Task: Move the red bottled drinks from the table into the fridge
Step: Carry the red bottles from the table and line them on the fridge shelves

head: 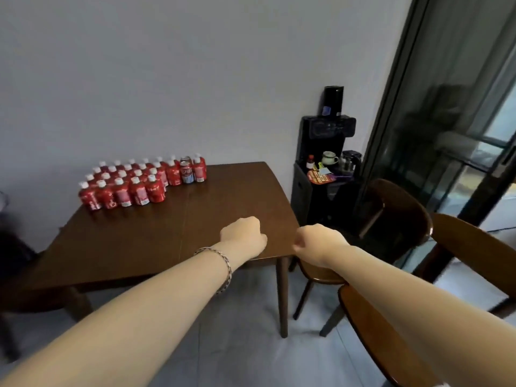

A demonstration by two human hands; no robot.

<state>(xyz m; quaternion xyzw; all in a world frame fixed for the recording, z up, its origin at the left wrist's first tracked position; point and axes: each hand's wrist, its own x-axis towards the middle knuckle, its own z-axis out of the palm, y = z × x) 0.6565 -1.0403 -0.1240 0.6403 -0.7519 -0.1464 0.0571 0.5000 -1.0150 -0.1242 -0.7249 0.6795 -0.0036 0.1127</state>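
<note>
Red bottled drinks (139,181) with white caps stand upright in a tight block at the far left corner of the dark wooden table (223,202), against the wall; a can-like container (187,171) with a different label stands among the rightmost ones. Both hands are extended over the near edge of the table and hold nothing. The left hand (243,233) is curled into a loose fist, fingers folded under the palm, with a bracelet (223,270) on the wrist. The right hand (318,238) is likewise closed into a fist, just off the table's near right corner and above a chair (396,213). The block of bottles lies ahead of and to the left of both fists, well apart from either, with bare tabletop between. Each bottle's long axis is vertical, so a side grasp around the body or a pinch at the cap appears suitable. The left hand is the nearer of the two; the front row of the block is the closest point of access. No bottle appears to have been lifted yet. The fridge is not in view.
</note>
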